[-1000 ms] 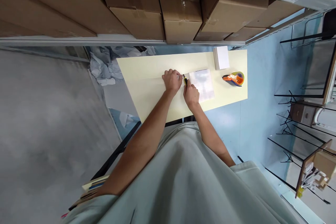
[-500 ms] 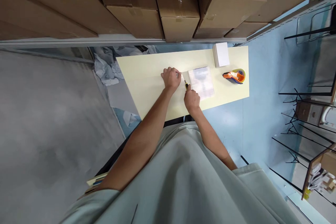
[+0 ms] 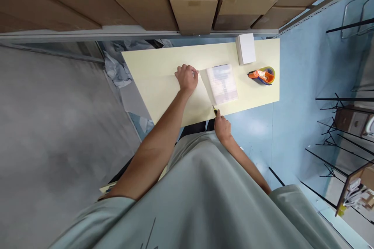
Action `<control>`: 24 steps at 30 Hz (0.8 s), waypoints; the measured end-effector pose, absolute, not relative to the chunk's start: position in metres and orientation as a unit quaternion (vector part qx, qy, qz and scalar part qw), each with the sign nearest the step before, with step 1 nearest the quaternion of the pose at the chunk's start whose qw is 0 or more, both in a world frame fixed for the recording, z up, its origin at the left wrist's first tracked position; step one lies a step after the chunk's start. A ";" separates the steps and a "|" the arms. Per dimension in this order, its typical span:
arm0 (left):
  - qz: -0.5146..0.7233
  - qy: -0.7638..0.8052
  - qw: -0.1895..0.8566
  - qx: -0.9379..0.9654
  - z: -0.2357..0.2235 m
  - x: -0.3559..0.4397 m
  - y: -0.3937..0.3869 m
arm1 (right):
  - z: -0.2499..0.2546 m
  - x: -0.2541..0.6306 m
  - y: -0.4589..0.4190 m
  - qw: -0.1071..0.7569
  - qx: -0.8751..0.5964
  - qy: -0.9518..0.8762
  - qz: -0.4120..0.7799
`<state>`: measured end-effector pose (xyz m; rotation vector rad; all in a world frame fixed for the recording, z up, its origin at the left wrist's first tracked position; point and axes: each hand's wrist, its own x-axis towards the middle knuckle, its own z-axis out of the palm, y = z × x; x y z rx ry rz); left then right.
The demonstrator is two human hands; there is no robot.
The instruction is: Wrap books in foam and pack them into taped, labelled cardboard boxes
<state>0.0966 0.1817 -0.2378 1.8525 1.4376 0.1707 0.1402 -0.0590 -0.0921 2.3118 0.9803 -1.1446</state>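
Note:
My left hand (image 3: 186, 78) is closed, knuckles up, pressing a sheet of pale yellow paper (image 3: 163, 85) onto the table (image 3: 263, 97). My right hand (image 3: 222, 127) is at the table's near edge, gripped round a small yellow-and-black cutter (image 3: 215, 111) whose tip points up at the sheet's edge. Just right of the cut line lies a clear-wrapped flat pack (image 3: 222, 84).
A white box (image 3: 245, 48) stands at the table's far side, with an orange tape dispenser (image 3: 262, 76) to its right. Cardboard cartons (image 3: 187, 0) fill the shelf above. Crumpled paper (image 3: 115, 71) lies on the floor to the left. Black wire racks (image 3: 336, 124) stand on the right.
My right hand has drawn the cutter toward me, from beside my left hand down to the table's near edge. My left hand has stayed put on the sheet.

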 end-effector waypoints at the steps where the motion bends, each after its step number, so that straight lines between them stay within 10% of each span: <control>1: 0.071 0.566 0.386 0.725 -0.239 0.097 0.181 | -0.090 0.141 -0.068 0.192 0.819 0.347 -0.414; 10: 0.102 0.562 0.337 0.748 -0.213 0.076 0.157 | -0.106 0.244 -0.114 -0.110 0.892 0.317 -0.302; 24: -0.019 0.623 0.313 0.717 -0.197 0.038 0.046 | -0.186 0.383 -0.082 -0.117 0.900 0.351 -0.230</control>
